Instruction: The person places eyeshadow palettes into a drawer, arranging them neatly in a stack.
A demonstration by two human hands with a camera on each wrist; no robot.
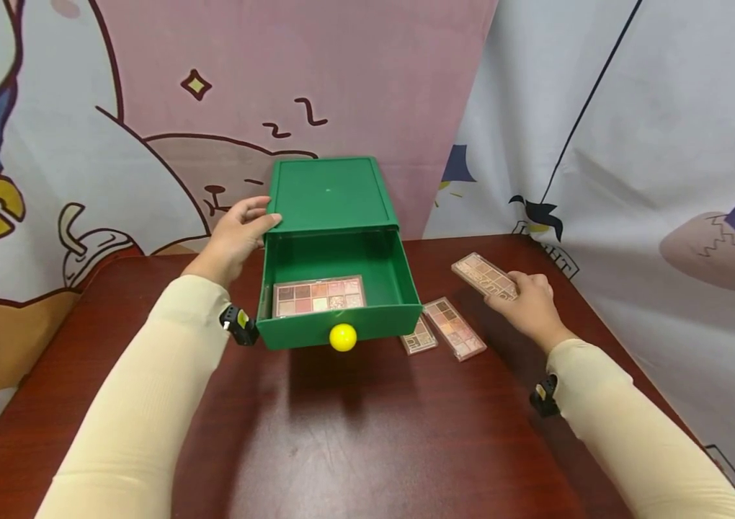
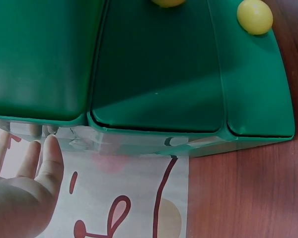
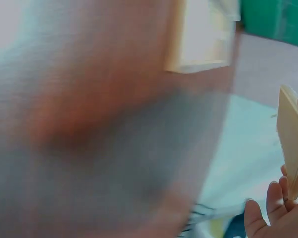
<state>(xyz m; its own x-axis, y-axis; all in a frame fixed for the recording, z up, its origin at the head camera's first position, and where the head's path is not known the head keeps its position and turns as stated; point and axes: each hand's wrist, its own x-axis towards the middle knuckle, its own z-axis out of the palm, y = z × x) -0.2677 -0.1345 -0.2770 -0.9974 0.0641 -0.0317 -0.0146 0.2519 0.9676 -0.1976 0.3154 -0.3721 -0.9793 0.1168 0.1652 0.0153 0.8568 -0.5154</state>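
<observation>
Right hand is gripping an eyeshadow palette by its near end, fingers curled round the edge, and the palette looks lifted a bit off the dark red table, over on the right side, well right of the green drawer box. The right wrist view is mostly motion blur, but you can make out the fingertips wrapped on the thin edge of that palette.

Left hand is on the far left side of the green box, up by the top corner, with the fingers pretty much straight and loose, so it's resting against the box rather than clutching it. From the left wrist view the hand is open with the fingers pointing at the box wall; can't really tell from that angle if they actually touch.

The drawer is pulled out toward the near side, yellow ball knob on its front. One palette already lies flat inside, on the near part of the drawer floor. Two more sit on the table just right of the drawer: a longer one and a smaller one partly tucked under the drawer's front corner, the two just beside each other. Cartoon-print cloth hangs behind it all.
</observation>
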